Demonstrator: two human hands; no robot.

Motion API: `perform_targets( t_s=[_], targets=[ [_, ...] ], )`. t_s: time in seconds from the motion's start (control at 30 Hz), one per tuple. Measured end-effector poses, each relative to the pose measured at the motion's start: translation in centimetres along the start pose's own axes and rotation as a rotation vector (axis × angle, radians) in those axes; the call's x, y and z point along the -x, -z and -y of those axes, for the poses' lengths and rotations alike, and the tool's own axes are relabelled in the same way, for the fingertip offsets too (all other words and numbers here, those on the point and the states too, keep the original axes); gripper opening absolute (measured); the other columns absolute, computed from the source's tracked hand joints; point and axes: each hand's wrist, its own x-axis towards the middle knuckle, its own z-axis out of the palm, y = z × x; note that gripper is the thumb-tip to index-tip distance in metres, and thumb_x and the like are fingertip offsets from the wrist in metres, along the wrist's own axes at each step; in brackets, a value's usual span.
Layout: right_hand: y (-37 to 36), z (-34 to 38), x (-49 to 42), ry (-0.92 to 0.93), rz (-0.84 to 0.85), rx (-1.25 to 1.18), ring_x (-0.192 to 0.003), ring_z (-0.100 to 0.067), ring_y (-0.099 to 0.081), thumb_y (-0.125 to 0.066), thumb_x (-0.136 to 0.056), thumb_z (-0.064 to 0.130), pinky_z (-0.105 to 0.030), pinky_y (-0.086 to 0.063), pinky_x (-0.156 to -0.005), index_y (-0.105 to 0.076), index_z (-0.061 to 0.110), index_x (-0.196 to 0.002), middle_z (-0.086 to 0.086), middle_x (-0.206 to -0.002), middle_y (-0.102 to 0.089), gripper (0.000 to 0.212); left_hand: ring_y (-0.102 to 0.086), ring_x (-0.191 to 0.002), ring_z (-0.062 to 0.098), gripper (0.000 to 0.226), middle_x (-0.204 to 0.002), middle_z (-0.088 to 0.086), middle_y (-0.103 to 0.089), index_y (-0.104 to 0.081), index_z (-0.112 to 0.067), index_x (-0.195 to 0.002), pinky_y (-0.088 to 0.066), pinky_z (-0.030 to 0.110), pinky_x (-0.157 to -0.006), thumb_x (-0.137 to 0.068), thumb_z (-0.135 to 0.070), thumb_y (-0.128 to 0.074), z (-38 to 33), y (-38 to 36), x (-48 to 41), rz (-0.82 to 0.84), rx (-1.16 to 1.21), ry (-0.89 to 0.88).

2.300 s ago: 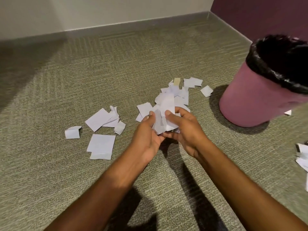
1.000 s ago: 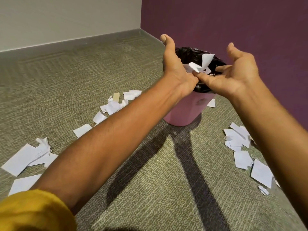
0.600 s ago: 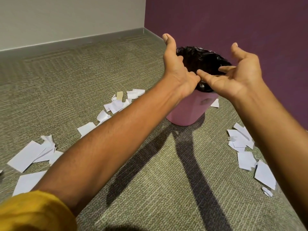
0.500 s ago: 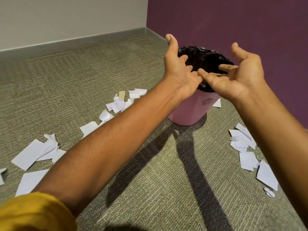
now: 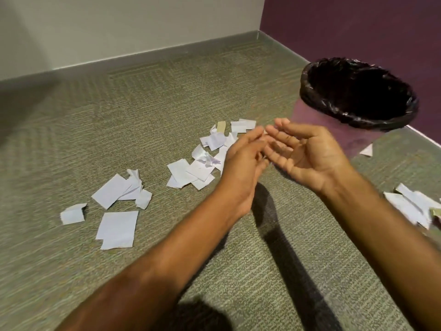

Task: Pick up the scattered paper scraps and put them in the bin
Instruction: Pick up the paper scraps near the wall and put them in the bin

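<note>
White paper scraps lie on the green carpet: a middle heap (image 5: 202, 163), a left group (image 5: 119, 189) with a larger sheet (image 5: 118, 225), and more at the right edge (image 5: 412, 204). The pink bin (image 5: 312, 115), lined with a black bag (image 5: 358, 94), stands at the right by the purple wall. My left hand (image 5: 243, 168) and my right hand (image 5: 307, 151) hover side by side over the carpet, left of the bin and just right of the middle heap. Both palms are open and hold nothing.
A grey-white wall with a skirting board (image 5: 143, 56) runs along the back; a purple wall (image 5: 358, 27) closes the right side. One lone scrap (image 5: 367, 150) lies by the bin's base. Carpet (image 5: 71, 283) stretches in front.
My hands let a handful of scraps fall into the bin, then drew back and down, away from the bin, toward the middle heap. They are now empty.
</note>
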Motion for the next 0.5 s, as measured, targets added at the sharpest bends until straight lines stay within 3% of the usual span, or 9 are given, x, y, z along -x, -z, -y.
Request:
perform_targets(
  t_s=[0.17,0.27,0.33,0.43,0.5],
  targets=[
    [-1.8,-9.0,-1.2,-0.152,0.045,0.155,-0.102,-0.015,-0.069,-0.063,-0.102,0.011,-0.035,-0.058,-0.097,-0.066,0.010,-0.136,-0.004,-0.106,-0.076,0.035,-0.075,-0.108,0.007,0.030,-0.118,-0.001,-0.080,-0.072,-0.023,-0.126,-0.059,0.025,-0.091,-0.107,-0.007,-0.054,3.1,6.8,2.7,-0.184,-0.163,0.025],
    [-2.4,-13.3,-1.3,-0.248,0.101,0.165,-0.100,-0.017,-0.073,-0.063,-0.102,0.007,-0.038,-0.061,-0.096,-0.065,0.003,-0.137,-0.007,-0.104,-0.077,0.035,-0.073,-0.117,0.013,0.036,-0.124,-0.001,-0.078,-0.068,-0.025,-0.135,-0.059,0.034,-0.100,-0.105,-0.009,-0.057,4.4,11.1,4.3,-0.274,-0.251,0.043],
    [-2.9,-15.6,-1.3,-0.290,0.144,0.188,-0.105,-0.021,-0.074,-0.062,-0.102,0.006,-0.044,-0.059,-0.104,-0.066,0.004,-0.131,-0.009,-0.107,-0.078,0.030,-0.074,-0.116,0.017,0.035,-0.123,-0.001,-0.078,-0.068,-0.029,-0.133,-0.059,0.042,-0.102,-0.104,-0.012,-0.059,4.9,13.9,5.2,-0.310,-0.326,0.051],
    [-3.7,-18.7,-1.3,-0.325,0.207,0.258,-0.110,-0.026,-0.074,-0.064,-0.103,0.006,-0.047,-0.058,-0.106,-0.068,0.007,-0.124,-0.012,-0.114,-0.079,0.021,-0.075,-0.110,0.016,0.031,-0.123,-0.005,-0.077,-0.070,-0.036,-0.128,-0.060,0.032,-0.084,-0.103,-0.019,-0.064,5.1,17.6,6.5,-0.410,-0.429,0.041],
    [-3.9,-20.6,-1.5,-0.346,0.214,0.310,-0.117,-0.030,-0.074,-0.068,-0.101,0.006,-0.046,-0.062,-0.101,-0.070,0.007,-0.124,-0.013,-0.123,-0.078,0.023,-0.069,-0.115,0.007,0.033,-0.126,-0.013,-0.071,-0.067,-0.038,-0.130,-0.053,0.024,-0.087,-0.101,-0.023,-0.067,5.0,20.1,7.4,-0.504,-0.642,0.000]
  ],
)
